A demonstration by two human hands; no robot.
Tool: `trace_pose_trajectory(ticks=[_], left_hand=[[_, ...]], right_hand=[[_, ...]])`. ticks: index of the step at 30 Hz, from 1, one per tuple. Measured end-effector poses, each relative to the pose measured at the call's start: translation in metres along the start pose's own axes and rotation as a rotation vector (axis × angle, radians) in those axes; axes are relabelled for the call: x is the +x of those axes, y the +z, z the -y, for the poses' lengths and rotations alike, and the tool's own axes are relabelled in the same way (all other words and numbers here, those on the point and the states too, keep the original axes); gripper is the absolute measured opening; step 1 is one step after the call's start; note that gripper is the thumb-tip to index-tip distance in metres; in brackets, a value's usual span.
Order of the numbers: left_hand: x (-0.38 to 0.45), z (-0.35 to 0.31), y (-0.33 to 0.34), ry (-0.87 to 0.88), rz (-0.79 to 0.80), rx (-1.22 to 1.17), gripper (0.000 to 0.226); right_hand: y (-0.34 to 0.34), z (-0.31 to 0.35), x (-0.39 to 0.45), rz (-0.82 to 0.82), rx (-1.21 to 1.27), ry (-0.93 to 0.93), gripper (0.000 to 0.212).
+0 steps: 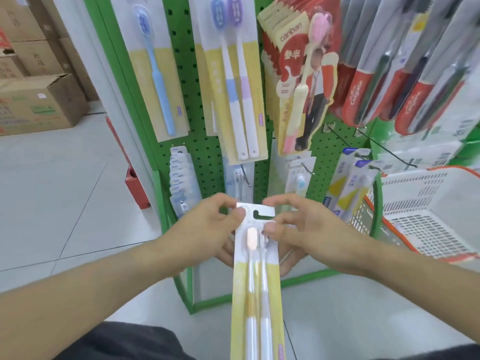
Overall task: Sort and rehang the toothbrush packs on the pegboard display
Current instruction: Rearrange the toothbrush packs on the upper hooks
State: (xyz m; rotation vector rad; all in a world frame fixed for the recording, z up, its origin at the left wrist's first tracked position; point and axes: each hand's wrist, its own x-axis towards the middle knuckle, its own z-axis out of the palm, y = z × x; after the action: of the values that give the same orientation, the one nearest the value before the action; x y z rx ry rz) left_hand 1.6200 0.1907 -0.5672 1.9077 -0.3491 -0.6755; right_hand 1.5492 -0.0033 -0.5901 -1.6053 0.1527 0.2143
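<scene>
From my head camera, looking down, I hold a long yellow-and-white toothbrush pack (pixel 255 279) out in front of me, its hang-tab end pointing toward the green pegboard (pixel 205 149) and its far end running down toward my lap. My left hand (pixel 207 229) pinches the left edge of the tab, thumb on top and fingers curled underneath the card. My right hand (pixel 298 229) pinches the right edge the same way, thumb pressed on the card just beside the brush heads, fingers wrapped below. The hook slot in the tab sits between my two thumbs. On the board above, a single blue toothbrush pack (pixel 158 71) hangs at the left, and beside it a twin pack with blue and purple brushes (pixel 235 81). Further right hangs a stack of red packs with a pink brush (pixel 298 81), then red Colgate packs (pixel 405 74). Lower down are smaller packs on hooks, and a bare hook (pixel 245 175) just above my hands. A white basket with an orange rim (pixel 426 211) stands to my right. Cardboard boxes (pixel 36 102) sit on the floor at the far left.
</scene>
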Motion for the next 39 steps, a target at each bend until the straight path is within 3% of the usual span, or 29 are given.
trace_pose_trajectory(ticks=[7,13,22,27,33,39], left_hand=[[0.032,0.013,0.033,0.076,0.074,0.111,0.012],[0.043,0.020,0.045,0.114,0.117,0.174,0.016],[0.048,0.025,0.040,-0.049,0.268,0.100,0.046],[0.053,0.031,0.039,-0.071,0.169,0.101,0.057],[0.056,0.033,0.044,-0.108,0.239,0.150,0.029],[0.061,0.035,0.049,-0.099,0.240,0.134,0.030]], right_hand=[[-0.024,-0.024,-0.006,0.078,-0.004,0.104,0.032],[-0.034,-0.034,0.007,-0.082,-0.146,0.046,0.009],[-0.031,-0.045,0.014,-0.076,-0.180,0.073,0.017],[-0.030,-0.044,0.014,-0.058,-0.203,0.071,0.050],[-0.032,-0.047,0.020,-0.146,-0.101,0.083,0.053],[-0.033,-0.052,0.027,-0.220,-0.128,0.082,0.042]])
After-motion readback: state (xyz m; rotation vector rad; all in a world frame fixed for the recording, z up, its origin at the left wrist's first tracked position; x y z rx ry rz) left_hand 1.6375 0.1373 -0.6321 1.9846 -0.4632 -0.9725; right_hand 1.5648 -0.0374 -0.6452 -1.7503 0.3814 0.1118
